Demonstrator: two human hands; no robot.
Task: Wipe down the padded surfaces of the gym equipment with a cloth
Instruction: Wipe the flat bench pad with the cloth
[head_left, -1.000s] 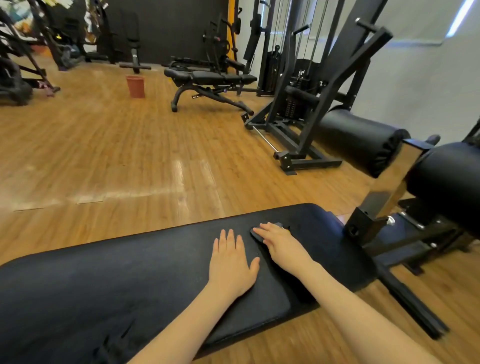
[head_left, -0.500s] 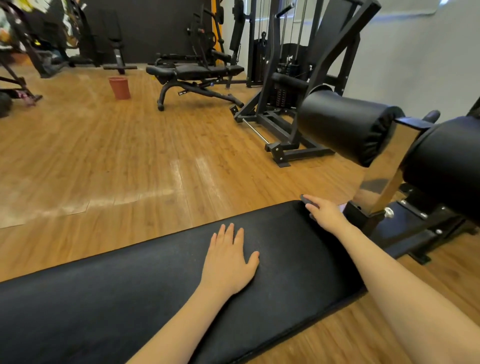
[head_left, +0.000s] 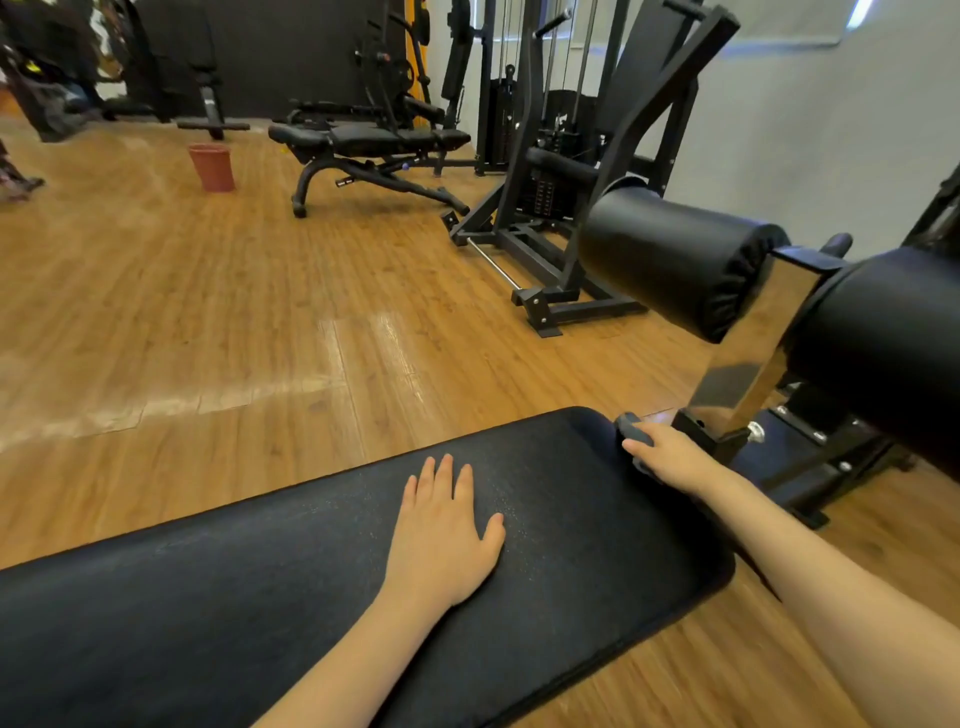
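Observation:
A long black padded bench (head_left: 234, 587) runs across the lower frame. My left hand (head_left: 441, 530) lies flat on the pad, fingers straight and together. My right hand (head_left: 670, 457) is at the pad's far right corner, fingers curled over a small dark grey cloth (head_left: 631, 423) that pokes out past the fingertips. Two black roller pads, the nearer left roller pad (head_left: 670, 254) and the right roller pad (head_left: 883, 353), hang on a chrome post just beyond my right hand.
A chrome post (head_left: 753, 358) and black frame stand right of the bench end. A cable machine (head_left: 545, 171) and an adjustable bench (head_left: 374, 145) stand further back on the wooden floor. A red-brown bucket (head_left: 212, 167) sits at the far left.
My right hand slid the cloth from the middle of the pad, next to my left hand, out to the far right corner. My left hand stayed flat in place.

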